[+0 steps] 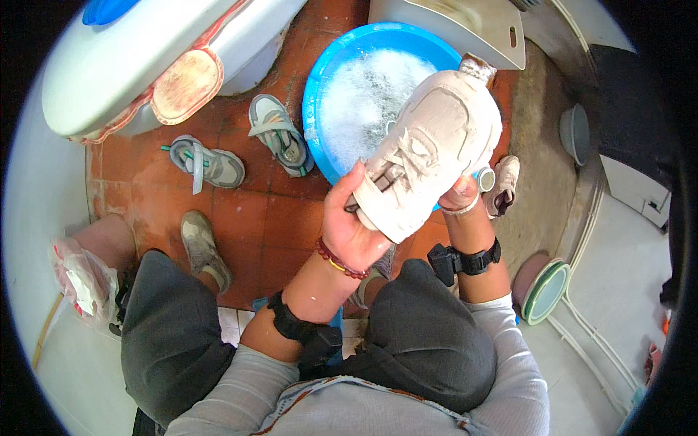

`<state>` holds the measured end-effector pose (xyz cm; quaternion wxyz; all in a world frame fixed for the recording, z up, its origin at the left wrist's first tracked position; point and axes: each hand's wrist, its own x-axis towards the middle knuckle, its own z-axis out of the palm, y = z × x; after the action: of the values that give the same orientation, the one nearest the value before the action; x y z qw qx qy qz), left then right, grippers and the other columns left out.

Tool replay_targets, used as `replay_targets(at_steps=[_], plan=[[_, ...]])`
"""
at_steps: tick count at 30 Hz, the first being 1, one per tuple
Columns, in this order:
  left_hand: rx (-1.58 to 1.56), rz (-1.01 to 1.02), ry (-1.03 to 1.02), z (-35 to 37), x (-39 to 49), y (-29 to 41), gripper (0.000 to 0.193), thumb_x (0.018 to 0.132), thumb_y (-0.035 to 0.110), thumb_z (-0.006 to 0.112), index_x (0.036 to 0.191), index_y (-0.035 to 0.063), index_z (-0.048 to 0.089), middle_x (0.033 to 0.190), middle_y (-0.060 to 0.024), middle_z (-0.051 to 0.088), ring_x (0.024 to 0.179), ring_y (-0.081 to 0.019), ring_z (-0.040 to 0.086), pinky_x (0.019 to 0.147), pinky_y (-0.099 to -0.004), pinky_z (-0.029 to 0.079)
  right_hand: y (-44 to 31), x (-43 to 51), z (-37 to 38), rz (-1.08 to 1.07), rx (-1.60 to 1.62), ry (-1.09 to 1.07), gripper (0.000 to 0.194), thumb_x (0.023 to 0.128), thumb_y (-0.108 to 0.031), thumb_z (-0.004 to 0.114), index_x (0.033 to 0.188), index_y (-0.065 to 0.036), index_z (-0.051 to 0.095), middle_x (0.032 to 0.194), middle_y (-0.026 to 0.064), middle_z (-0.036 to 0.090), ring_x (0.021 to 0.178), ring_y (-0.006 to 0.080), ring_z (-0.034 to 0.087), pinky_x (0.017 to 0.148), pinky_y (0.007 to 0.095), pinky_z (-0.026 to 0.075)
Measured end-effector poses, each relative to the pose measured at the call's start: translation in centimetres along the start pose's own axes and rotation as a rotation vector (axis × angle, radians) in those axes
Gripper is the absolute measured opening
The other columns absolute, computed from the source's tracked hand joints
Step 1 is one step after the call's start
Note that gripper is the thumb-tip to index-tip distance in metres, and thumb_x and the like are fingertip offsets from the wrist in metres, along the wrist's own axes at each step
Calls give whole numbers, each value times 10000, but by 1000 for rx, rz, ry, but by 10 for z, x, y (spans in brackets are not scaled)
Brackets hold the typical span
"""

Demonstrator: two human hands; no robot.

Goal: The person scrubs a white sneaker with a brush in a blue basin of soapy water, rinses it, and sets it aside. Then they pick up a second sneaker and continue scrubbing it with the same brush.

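A pale, lace-up sneaker (pixel 436 141), coated with wet foam, is held up over the near right side of a blue plastic basin (pixel 319 136). My left hand (pixel 354 215) grips its heel end, thumb along the collar. Behind the sneaker's right side is my right hand (pixel 462 192), its fingers hidden, so its hold cannot be made out. Past the toe shows the foam-covered end of what looks like a brush (pixel 477 68), with a brown edge. White suds (pixel 371 92) cover the water in the basin.
Two grey sneakers with green trim, one (pixel 210 163) farther left and one (pixel 279 133) beside the basin, lie on red tiles (pixel 294 218). A matching pale sneaker (pixel 503 185) stands right. A plastic bag (pixel 84 278), grey bowl (pixel 575 134) and green-rimmed tub (pixel 545 294) flank me.
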<state>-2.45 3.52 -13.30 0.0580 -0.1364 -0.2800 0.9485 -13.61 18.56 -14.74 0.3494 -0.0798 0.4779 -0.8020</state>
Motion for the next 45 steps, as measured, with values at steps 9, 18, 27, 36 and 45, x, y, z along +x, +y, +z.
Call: replay_targets(at_steps=[9, 18, 27, 36, 45], plan=[[321, 281, 145, -2, 4, 17, 578, 1017, 385, 459, 1425, -20, 398, 1392, -179, 515, 1294, -316, 489, 1113, -489, 368, 50, 10, -34, 291, -41, 113, 950, 771, -453, 800, 1464, -2, 333, 1366, 119, 540, 1167, 271, 580, 937, 386, 520], [531, 596, 297, -34, 19, 102, 554, 1042, 380, 418, 1434, -10, 372, 1445, -178, 457, 1336, -321, 441, 1131, -491, 353, 50, 11, -14, -100, -1052, 148, 549, 1015, -456, 455, 1455, -128, 430, 1067, 67, 614, 858, 219, 582, 718, 357, 487], [559, 510, 274, -53, 19, 115, 530, 1046, 389, 409, 1419, 13, 407, 1414, -136, 495, 1309, -297, 469, 1118, -496, 360, 63, 36, 30, -127, -1935, -135, 396, 977, -435, 493, 1371, -413, 512, 876, 127, 620, 645, 354, 649, 550, 471, 526], [518, 487, 270, -51, 18, 114, 467, 1046, 329, 444, 1393, 17, 422, 1372, -151, 523, 1273, -330, 501, 1072, -505, 413, 63, 37, 16, -43, -2024, -97, 358, 974, -388, 536, 1328, -357, 579, 856, 152, 651, 692, 354, 658, 598, 472, 534], [578, 526, 351, -42, 19, 103, 467, 1043, 320, 440, 1415, 38, 420, 1403, -129, 516, 1291, -301, 496, 1089, -501, 395, 56, 23, 24, 83, -1920, -224, 405, 944, -349, 592, 1348, -345, 568, 837, 144, 656, 689, 354, 656, 597, 452, 534]])
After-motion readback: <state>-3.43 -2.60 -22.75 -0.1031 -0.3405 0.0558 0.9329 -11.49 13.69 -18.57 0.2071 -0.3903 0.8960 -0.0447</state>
